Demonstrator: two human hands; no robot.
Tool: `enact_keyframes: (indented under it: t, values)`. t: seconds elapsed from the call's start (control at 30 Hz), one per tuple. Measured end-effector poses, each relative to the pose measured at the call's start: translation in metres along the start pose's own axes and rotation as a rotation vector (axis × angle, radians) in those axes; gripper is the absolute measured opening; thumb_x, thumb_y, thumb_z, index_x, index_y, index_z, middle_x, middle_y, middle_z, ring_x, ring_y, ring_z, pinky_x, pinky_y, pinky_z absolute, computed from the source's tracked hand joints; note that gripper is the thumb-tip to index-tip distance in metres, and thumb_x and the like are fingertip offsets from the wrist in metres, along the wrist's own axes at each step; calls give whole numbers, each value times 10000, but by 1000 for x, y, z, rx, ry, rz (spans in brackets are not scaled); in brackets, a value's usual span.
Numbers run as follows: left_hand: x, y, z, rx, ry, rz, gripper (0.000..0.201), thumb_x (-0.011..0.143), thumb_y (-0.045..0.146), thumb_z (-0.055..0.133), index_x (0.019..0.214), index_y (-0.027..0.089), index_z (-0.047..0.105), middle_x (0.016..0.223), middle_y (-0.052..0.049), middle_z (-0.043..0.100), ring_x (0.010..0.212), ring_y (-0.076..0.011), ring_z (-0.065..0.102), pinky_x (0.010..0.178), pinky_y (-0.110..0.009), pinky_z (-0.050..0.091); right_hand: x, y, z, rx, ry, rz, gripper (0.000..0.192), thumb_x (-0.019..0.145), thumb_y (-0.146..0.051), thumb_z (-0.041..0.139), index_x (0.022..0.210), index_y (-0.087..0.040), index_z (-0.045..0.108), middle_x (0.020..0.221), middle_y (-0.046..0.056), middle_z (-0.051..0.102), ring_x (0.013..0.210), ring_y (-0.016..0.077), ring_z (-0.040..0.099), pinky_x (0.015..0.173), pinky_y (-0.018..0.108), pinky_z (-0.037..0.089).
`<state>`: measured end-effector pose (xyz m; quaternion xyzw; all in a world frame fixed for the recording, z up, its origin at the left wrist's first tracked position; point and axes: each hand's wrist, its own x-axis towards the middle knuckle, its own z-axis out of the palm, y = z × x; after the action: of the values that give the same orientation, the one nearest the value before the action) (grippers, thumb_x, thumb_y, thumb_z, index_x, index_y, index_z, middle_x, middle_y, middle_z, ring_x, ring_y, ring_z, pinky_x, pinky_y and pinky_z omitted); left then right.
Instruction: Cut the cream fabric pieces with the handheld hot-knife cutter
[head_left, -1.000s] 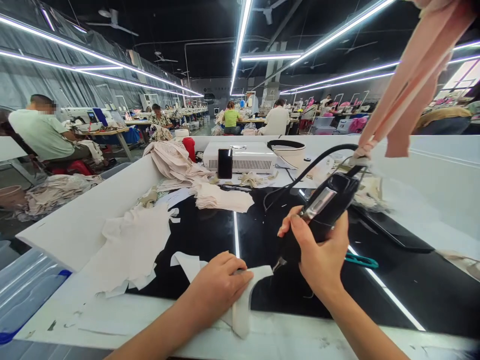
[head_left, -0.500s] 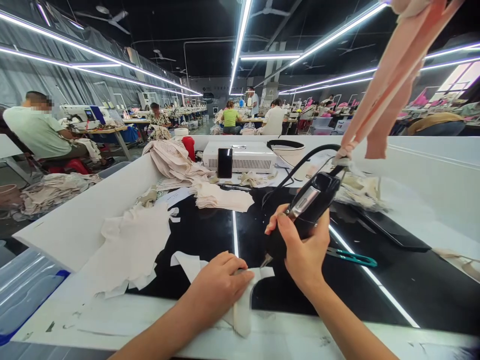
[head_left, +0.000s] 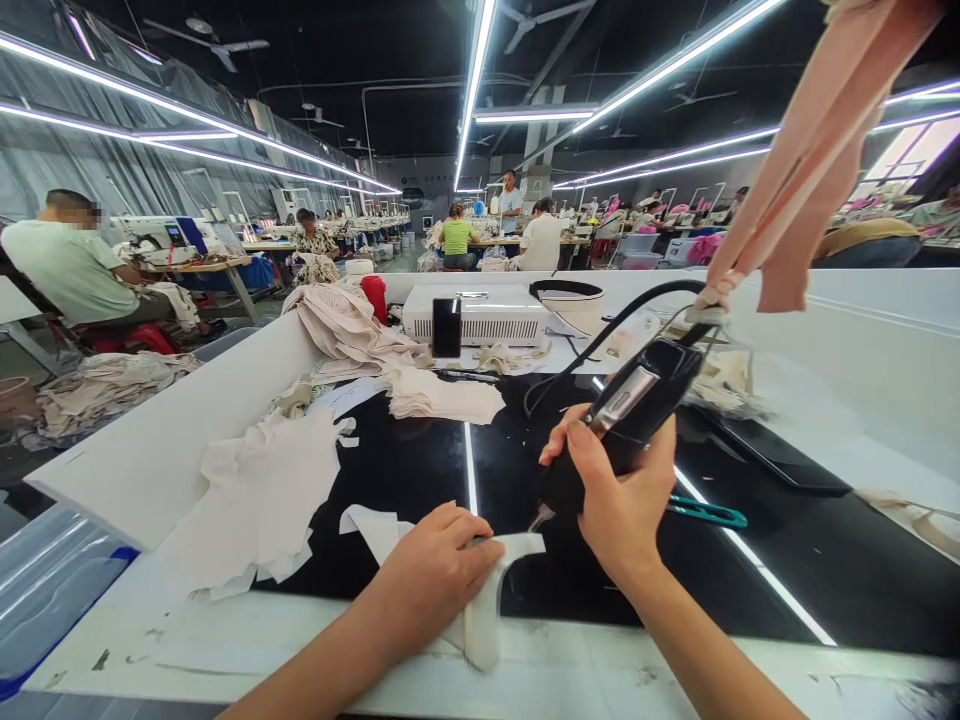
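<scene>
In the head view my right hand [head_left: 626, 500] is wrapped round a black corded hand tool [head_left: 637, 405] with a silver plate on its side. Its thin metal tip [head_left: 538, 517] points down, just above the right end of a white fabric piece [head_left: 484, 620]. My left hand [head_left: 446, 560] lies over that piece with its fingers curled and pressed together, gripping it against the work surface; part of the cloth is hidden beneath. Pink fabric strips [head_left: 810, 140] are tied to the tool's upper end. Teal-handled snips [head_left: 705, 512] lie right of my right hand.
A black glossy panel [head_left: 420, 470] is set in the white table. Large pale fabric pieces [head_left: 262, 500] lie left, and a stack of cut pieces [head_left: 446, 395] farther back. Behind are a white metal box [head_left: 495, 315] and a phone [head_left: 447, 328]. Several people sit at sewing machines beyond.
My right hand has moved slightly right with the tool, and the tip has come away from the cloth's edge. My left hand has stayed almost still on the cloth.
</scene>
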<state>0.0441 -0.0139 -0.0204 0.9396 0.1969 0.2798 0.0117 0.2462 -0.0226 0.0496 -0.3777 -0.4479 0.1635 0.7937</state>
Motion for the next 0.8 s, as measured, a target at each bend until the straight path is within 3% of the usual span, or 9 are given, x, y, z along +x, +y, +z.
enact_keyframes:
  t: [0.17,0.27,0.43,0.67,0.8]
  values:
    - [1,0,-4,-2,-31,-9,156,1073,124,620,1163,179,735,1113,-57,734,1006,-200,703,1139,-492,570,2,2,-8,-29,8,-19,310,894,-284,848,1018,-292,564,834,-78,708,567,133,659,551,297,603]
    - [4,1,-9,-26,-38,-5,151,1082,131,611,1153,168,738,1115,-56,739,1022,-195,702,1156,-477,561,1,4,-9,-35,6,-18,318,890,-289,850,1014,-292,557,816,-75,700,565,139,650,549,307,603]
    - [19,5,-9,-85,-53,-19,166,1072,116,618,1173,160,741,1143,-69,747,1032,-198,715,957,-339,636,1,3,-8,-56,14,-17,348,872,-313,866,999,-297,542,811,-62,703,555,156,650,537,330,599]
    - [33,9,13,-91,-116,-107,156,1067,111,616,1071,189,751,1046,-37,726,964,-176,700,885,-294,616,1,4,-9,-83,24,-21,333,875,-323,856,989,-300,544,814,-60,699,551,162,654,540,340,594]
    - [29,8,14,-67,-140,-109,158,1046,88,632,1070,185,754,1034,-40,711,939,-183,683,847,-292,607,1,2,-9,-89,21,-23,322,879,-301,845,993,-292,544,822,-66,698,558,151,658,550,328,596]
